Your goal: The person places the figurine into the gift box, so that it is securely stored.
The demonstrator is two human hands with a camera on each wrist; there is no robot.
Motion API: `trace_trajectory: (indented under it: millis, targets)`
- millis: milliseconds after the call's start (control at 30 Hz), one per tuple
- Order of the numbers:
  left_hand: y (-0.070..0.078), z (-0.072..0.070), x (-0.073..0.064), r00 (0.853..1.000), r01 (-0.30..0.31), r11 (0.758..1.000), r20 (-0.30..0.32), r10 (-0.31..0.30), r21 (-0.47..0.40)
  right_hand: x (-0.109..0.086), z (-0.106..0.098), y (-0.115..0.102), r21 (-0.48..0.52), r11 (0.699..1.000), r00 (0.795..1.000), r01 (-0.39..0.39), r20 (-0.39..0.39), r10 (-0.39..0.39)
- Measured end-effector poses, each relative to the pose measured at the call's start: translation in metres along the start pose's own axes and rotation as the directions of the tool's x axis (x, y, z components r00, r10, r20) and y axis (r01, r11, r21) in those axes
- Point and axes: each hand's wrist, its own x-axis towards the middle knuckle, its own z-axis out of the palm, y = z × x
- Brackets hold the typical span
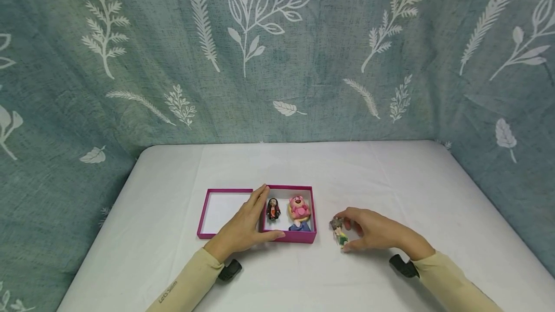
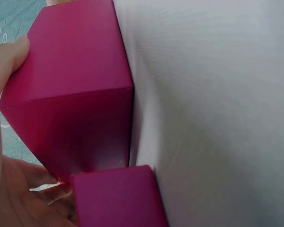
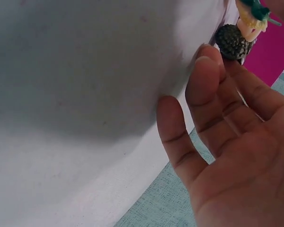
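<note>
Green cloth (image 1: pixel 321 61) across the back, white leaf prints all over it; white table (image 1: pixel 368 172) laid out in front. Starting at the left — a shallow lid (image 1: pixel 203 214), hollow side up, magenta rim around a white inside. Just to its right, the left hand (image 1: pixel 244 227) over the near left corner of the magenta box (image 1: pixel 299 238): fingers long and fairly straight along the left side, thumb stretched wide against the front. Good bracing there; best to press lightly, enough to stop a slide without squeezing the walls.

Into the box now: dark-haired doll (image 1: pixel 273 209) at the left, pink bear (image 1: pixel 299 208) at the right, something blue (image 1: pixel 300 227) by the near wall, too small to make out fully. Further right, near the box but apart from it, the green-dressed doll (image 1: pixel 339 232), over the table — between thumb and forefinger of the right hand (image 1: pixel 370 230), in a narrow pinch, apparently hair to feet, other fingers loose and clear. Can't tell whether touching the table or just above it. For a surer hold, probably better to pinch around the middle, with less risk of twisting.
</note>
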Motion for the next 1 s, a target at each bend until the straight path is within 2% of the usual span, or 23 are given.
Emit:
trace_trajectory:
  millis: [200,400,600,833,1000]
  targets:
    - [0.001,0.0,-0.001,1.0,0.0,1.0,0.002,0.0,-0.004,0.0,0.003,-0.001,-0.018,1.0,1.0,0.005,-0.027,-0.006]
    - [0.0,0.001,0.0,1.0,-0.009,1.0,0.0,0.009,-0.003,0.002,0.004,-0.006,-0.035,0.999,0.99,0.037,-0.133,-0.041]
    - [-0.001,0.002,0.0,1.0,-0.012,1.0,-0.006,0.012,-0.002,0.007,-0.004,-0.013,-0.112,0.989,0.957,0.101,-0.259,-0.127]
    - [0.0,0.002,0.001,1.0,-0.024,1.0,-0.013,0.024,-0.004,0.015,-0.007,-0.017,-0.17,0.981,0.917,0.089,-0.37,-0.147]
    - [0.0,0.001,0.001,1.0,-0.008,1.0,-0.007,0.008,-0.001,0.029,-0.008,-0.029,-0.147,0.984,0.891,0.097,-0.427,-0.152]
